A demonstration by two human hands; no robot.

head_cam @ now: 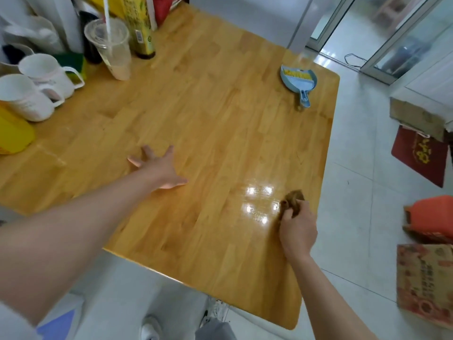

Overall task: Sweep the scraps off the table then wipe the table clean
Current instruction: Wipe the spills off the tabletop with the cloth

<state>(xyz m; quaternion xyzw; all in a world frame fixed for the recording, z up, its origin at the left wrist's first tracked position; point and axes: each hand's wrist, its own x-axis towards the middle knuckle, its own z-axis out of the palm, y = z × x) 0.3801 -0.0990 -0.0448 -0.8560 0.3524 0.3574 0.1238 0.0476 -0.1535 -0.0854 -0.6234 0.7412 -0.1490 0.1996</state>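
Observation:
A wooden table point(220, 114) fills the view, with a wet shine near its right front. My right hand point(296, 229) grips a brown cloth point(294, 201) and presses it on the tabletop beside that shiny patch, close to the right edge. Spread flat, my left hand point(159, 168) rests on the table's middle left with its fingers straight. A small blue dustpan with a yellow-bristled brush point(299, 81) lies at the far right corner. I see no scraps on the wood.
Two white mugs point(36, 87), a plastic cup with a straw point(110, 47), a tall bottle point(142, 28) and a yellow container point(12, 131) crowd the far left. Cardboard boxes point(426, 283) and a red bag point(420, 155) sit on the floor to the right.

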